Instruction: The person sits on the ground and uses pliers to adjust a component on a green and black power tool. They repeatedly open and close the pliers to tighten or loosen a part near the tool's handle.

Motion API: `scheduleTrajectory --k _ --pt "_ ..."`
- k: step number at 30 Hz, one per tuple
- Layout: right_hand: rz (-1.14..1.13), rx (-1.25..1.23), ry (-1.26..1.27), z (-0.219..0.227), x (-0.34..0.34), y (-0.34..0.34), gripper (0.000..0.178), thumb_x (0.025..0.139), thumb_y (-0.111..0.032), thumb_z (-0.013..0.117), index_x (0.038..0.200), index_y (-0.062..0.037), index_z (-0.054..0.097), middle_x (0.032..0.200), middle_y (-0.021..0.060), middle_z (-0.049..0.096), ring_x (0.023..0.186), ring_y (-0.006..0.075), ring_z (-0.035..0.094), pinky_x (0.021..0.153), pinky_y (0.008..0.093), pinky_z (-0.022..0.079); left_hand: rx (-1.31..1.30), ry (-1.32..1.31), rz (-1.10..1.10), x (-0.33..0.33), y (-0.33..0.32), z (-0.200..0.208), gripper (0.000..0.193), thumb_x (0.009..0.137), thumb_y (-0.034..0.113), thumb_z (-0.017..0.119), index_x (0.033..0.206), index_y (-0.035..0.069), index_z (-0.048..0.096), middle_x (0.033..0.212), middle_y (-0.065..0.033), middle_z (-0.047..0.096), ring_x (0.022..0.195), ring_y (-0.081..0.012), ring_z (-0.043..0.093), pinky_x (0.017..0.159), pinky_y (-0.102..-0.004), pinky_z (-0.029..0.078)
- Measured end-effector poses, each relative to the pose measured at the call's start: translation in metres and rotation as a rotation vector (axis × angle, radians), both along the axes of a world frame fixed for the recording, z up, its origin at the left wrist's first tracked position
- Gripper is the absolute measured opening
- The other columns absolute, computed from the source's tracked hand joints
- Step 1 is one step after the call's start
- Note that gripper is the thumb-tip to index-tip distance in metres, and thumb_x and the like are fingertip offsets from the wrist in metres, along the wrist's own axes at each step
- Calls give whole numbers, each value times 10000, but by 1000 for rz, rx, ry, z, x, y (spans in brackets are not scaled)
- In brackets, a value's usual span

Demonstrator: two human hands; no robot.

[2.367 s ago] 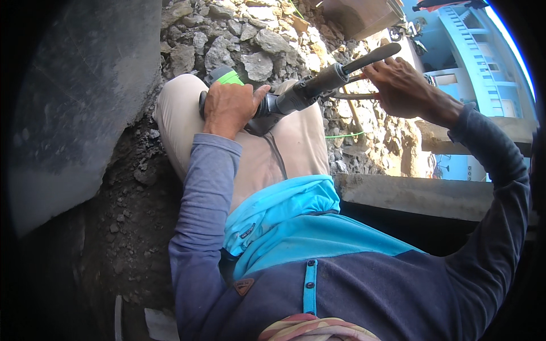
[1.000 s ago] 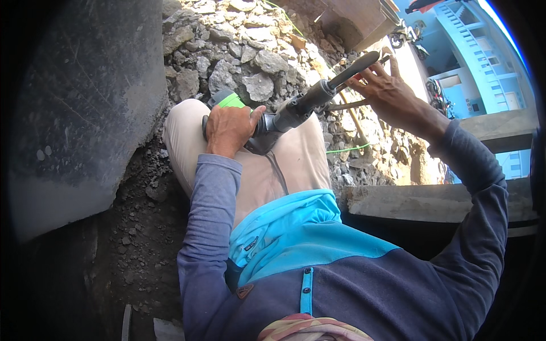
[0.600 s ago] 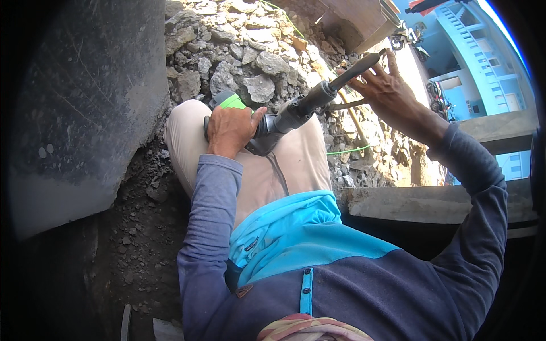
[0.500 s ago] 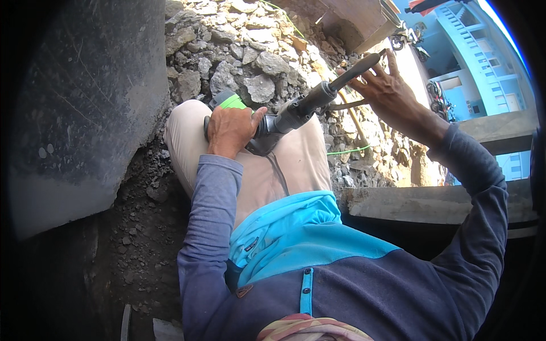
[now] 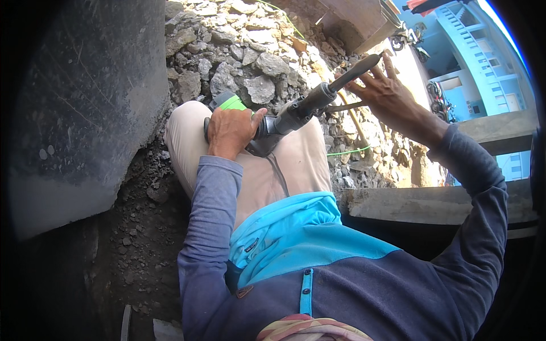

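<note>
A black and green demolition hammer (image 5: 298,113) rests across my lap, its chisel bit (image 5: 357,73) slanting up to the right. My left hand (image 5: 232,129) is wrapped round the rear of the hammer beside its green end, thumb along the body. My right hand (image 5: 392,96) is at the chisel's tip with fingers spread; they lie partly behind the bit, and whether they touch it I cannot tell. A dark side handle (image 5: 345,106) sticks out from the hammer's front toward my right hand. A cord (image 5: 278,176) runs down over my beige trousers.
Broken rubble (image 5: 244,62) covers the ground ahead. A large dark slab (image 5: 91,108) stands close on my left. A concrete beam (image 5: 415,206) lies to my right, and a broken block (image 5: 358,25) sits at the far side. A green line (image 5: 350,152) crosses the stones.
The chisel's tip has dipped very slightly, and the fingers of my right hand have shifted a little around it. My left hand keeps its place on the hammer.
</note>
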State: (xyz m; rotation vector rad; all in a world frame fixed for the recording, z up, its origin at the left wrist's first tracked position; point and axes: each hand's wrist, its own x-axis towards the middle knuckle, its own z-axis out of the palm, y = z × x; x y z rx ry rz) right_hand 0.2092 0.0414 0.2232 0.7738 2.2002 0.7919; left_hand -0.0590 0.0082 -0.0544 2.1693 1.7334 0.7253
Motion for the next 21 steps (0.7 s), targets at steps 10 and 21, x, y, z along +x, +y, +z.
scheduleTrajectory --k 10,21 --pt "122 128 -91 -3 -4 2 638 999 -114 676 1604 -233 511 1587 64 548 1568 306 432 1352 675 232 17 -6 0 0 0 0 712 1122 613 456 777 91 795 703 -169 739 670 -385 717 717 -543 520" --pt "213 -50 -41 1 9 46 420 895 -148 786 1293 -60 683 1309 96 700 1396 274 587 1354 502 285 82 -21 12 0 0 -2 704 1117 603 479 751 89 790 671 -167 724 625 -381 710 675 -530 533"
